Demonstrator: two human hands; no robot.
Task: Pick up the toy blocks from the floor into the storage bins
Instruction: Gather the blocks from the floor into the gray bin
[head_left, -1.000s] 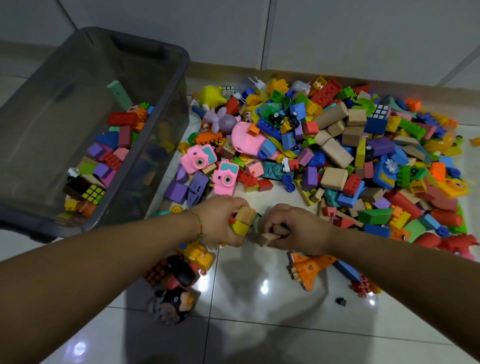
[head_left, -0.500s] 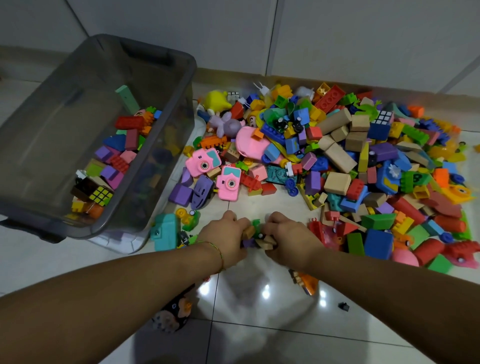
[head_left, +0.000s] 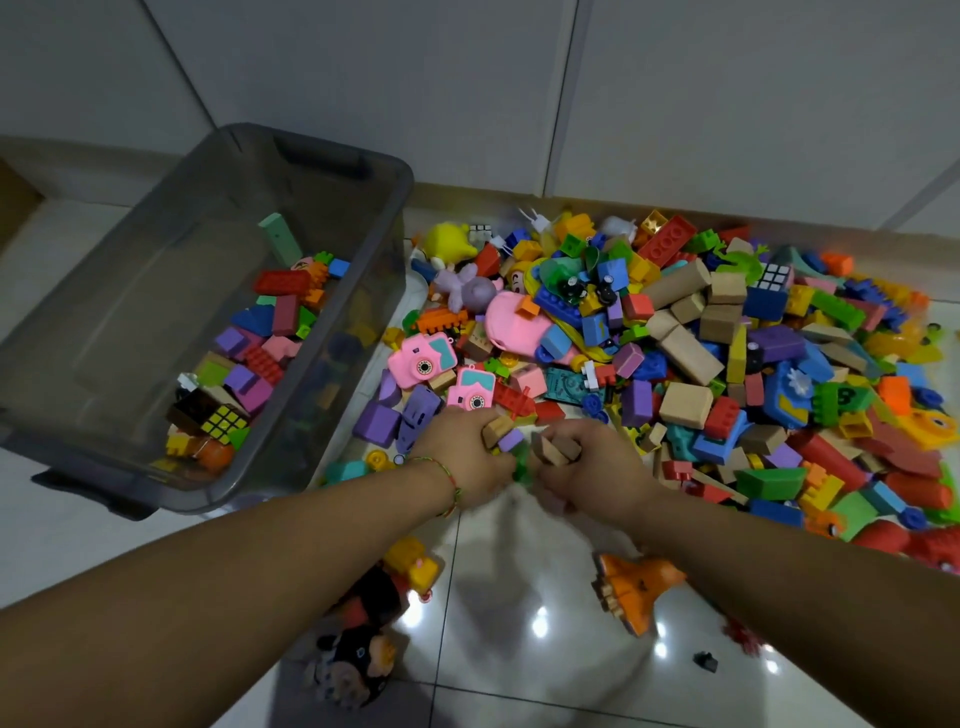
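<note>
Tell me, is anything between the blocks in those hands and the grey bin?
Nothing closes the way. The left hand and right hand grip blocks right of the lidless bin; only its side wall rises between. Toy cameras and purple blocks lie low on the floor there.

A tan wooden block (head_left: 494, 430) and a small purple plastic block (head_left: 511, 440) are gripped in the left hand (head_left: 462, 457). Tan wooden pieces (head_left: 557, 449) are held in the curled fingers of the right hand (head_left: 592, 467), just beside it. A pink toy camera (head_left: 471, 392) is seen just beyond the left hand, and a grey translucent plastic bin (head_left: 400, 176), partly filled, lies further to its left. A heap of coloured plastic and wooden blocks (head_left: 685, 353) is spread beyond and to the right of the right hand.
</note>
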